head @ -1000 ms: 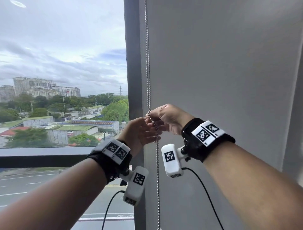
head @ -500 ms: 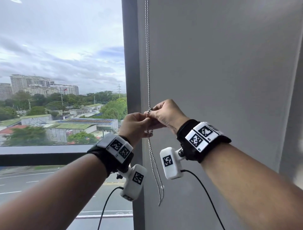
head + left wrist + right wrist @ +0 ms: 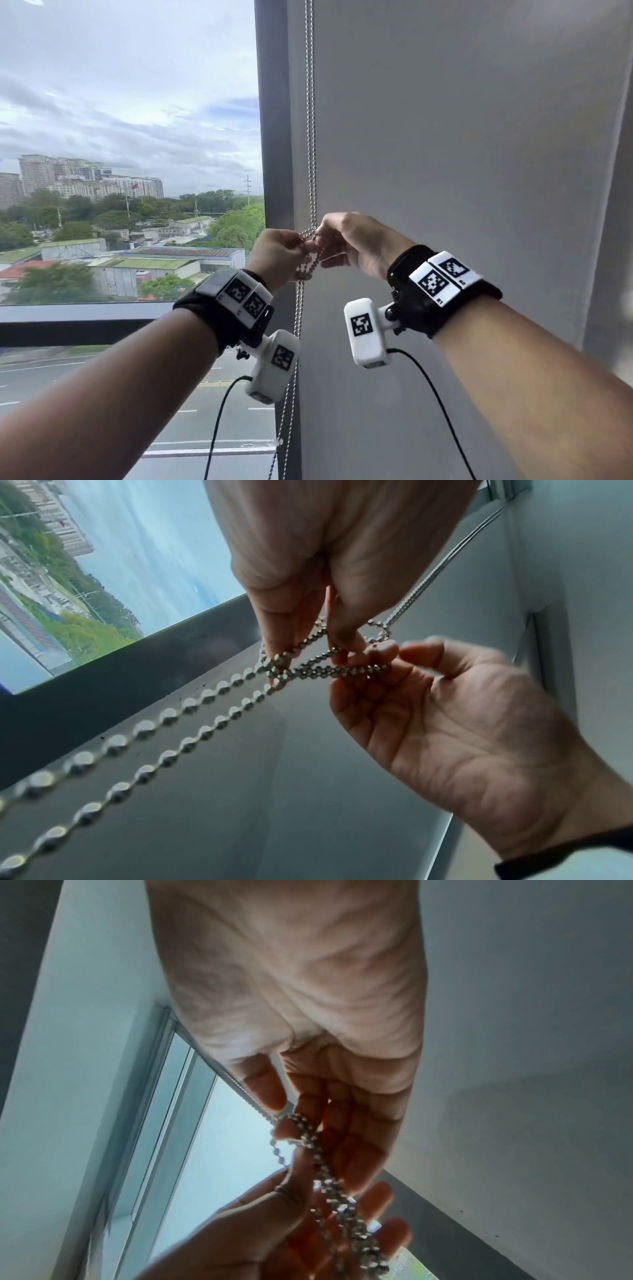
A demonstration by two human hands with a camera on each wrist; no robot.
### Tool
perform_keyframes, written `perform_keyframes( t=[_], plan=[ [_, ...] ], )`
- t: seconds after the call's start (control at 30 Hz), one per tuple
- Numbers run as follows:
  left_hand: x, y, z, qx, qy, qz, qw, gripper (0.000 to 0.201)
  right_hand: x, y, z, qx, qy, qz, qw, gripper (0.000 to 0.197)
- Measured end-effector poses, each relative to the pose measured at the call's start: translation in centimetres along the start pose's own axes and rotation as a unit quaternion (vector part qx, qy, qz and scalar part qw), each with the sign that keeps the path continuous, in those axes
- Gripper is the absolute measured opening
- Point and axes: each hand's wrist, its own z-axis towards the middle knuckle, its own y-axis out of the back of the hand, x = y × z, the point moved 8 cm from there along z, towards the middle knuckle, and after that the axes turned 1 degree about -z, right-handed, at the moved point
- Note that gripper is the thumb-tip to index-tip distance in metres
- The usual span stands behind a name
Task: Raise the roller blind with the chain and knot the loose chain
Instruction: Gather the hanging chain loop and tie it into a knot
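Observation:
A silver bead chain (image 3: 311,144) hangs down beside the dark window frame (image 3: 272,113). At chest height it is crossed into a small tangle of loops (image 3: 308,669) between my hands. My left hand (image 3: 301,245) pinches the loops from the left, and thumb and forefinger show on the beads in the left wrist view (image 3: 308,653). My right hand (image 3: 320,240) pinches the same tangle from the right (image 3: 394,653), its other fingers loosely spread. Below the hands two strands of chain (image 3: 296,342) hang slanting left. From the right wrist the chain (image 3: 325,1172) runs across my right fingers (image 3: 329,1123).
A flat grey surface (image 3: 462,154) fills the right side, close behind my hands. Left of the frame is window glass (image 3: 120,102) with a dark horizontal rail (image 3: 75,322). Black cables (image 3: 219,428) dangle from both wrist cameras.
The hands stay at the same height and have closed in on the crossing. The hanging loop, lifted half a second ago, now slants left and runs out of the bottom of the view.

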Motion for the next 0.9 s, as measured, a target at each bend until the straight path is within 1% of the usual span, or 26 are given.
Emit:
perform_keyframes(
  t=[0.03, 0.07, 0.13, 0.2, 0.27, 0.33, 0.4, 0.47, 0.53, 0.57, 0.63, 0.7, 0.77, 0.8, 0.83, 0.87, 0.9],
  plan=[
    [0.0, 0.3, 0.1, -0.01, 0.001, -0.005, 1.0, 0.013, -0.4, -0.1, 0.0, 0.006, -0.015, 0.05, 0.999, 0.028],
    [0.0, 0.4, 0.1, -0.017, 0.005, -0.015, 1.0, 0.011, -0.9, -0.3, 0.1, 0.008, -0.025, 0.077, 0.997, 0.032],
    [0.2, 0.5, 0.2, -0.025, 0.019, -0.036, 0.999, 0.011, -1.6, -0.5, 0.3, 0.006, -0.03, 0.081, 0.996, 0.038],
    [0.2, 0.6, 0.4, -0.036, 0.028, -0.047, 0.998, 0.019, -1.7, -0.7, 0.3, 0.004, -0.019, 0.073, 0.997, 0.035],
    [0.0, 0.8, 0.3, -0.042, 0.032, -0.062, 0.997, 0.019, -1.7, -0.9, 0.2, 0.025, -0.019, 0.085, 0.996, 0.029],
    [-0.1, 0.7, 0.2, -0.025, 0.04, -0.076, 0.996, 0.015, -2.0, -1.1, 0.0, 0.067, -0.037, 0.112, 0.991, 0.024],
    [-0.3, 0.5, -0.2, 0.008, 0.045, -0.095, 0.994, 0.019, -2.2, -1.1, -0.5, 0.112, -0.053, 0.132, 0.984, 0.018],
    [-0.4, 0.0, -0.5, 0.043, 0.055, -0.116, 0.991, 0.023, -2.1, -1.6, -0.9, 0.154, -0.057, 0.129, 0.978, 0.014],
    [-0.6, -0.5, -0.8, 0.059, 0.063, -0.126, 0.988, 0.023, -1.7, -2.5, -1.1, 0.191, -0.056, 0.115, 0.973, 0.008],
    [-0.7, -0.8, -0.8, 0.058, 0.066, -0.128, 0.988, 0.024, -1.5, -2.9, -1.0, 0.203, -0.054, 0.106, 0.972, 0.007],
    [-0.9, -1.3, -0.9, 0.06, 0.075, -0.135, 0.986, 0.03, -1.0, -3.2, -0.8, 0.201, -0.044, 0.061, 0.977, 0.006],
    [-0.7, -1.5, -0.9, 0.068, 0.092, -0.135, 0.984, 0.037, -0.8, -2.9, -0.4, 0.17, -0.043, -0.014, 0.984, 0.005],
    [0.0, -1.2, -1.1, 0.085, 0.108, -0.137, 0.981, 0.045, -0.9, -2.1, -0.1, 0.111, -0.044, -0.108, 0.987, 0.01],
    [0.2, -0.9, -1.2, 0.093, 0.109, -0.142, 0.979, 0.047, -1.0, -1.3, 0.1, 0.063, -0.033, -0.166, 0.984, 0.01],
    [0.5, -0.7, -1.2, 0.099, 0.104, -0.147, 0.979, 0.045, -0.7, -0.4, 0.3, 0.001, -0.01, -0.223, 0.975, 0.005],
    [0.7, -0.4, -1.3, 0.103, 0.097, -0.147, 0.979, 0.042, -0.4, 0.7, 0.5, -0.07, 0.017, -0.269, 0.96, 0.006],
    [0.8, -0.1, -1.3, 0.104, 0.091, -0.142, 0.98, 0.039, 0.0, 1.7, 0.5, -0.135, 0.042, -0.293, 0.946, 0.012]
  ],
)
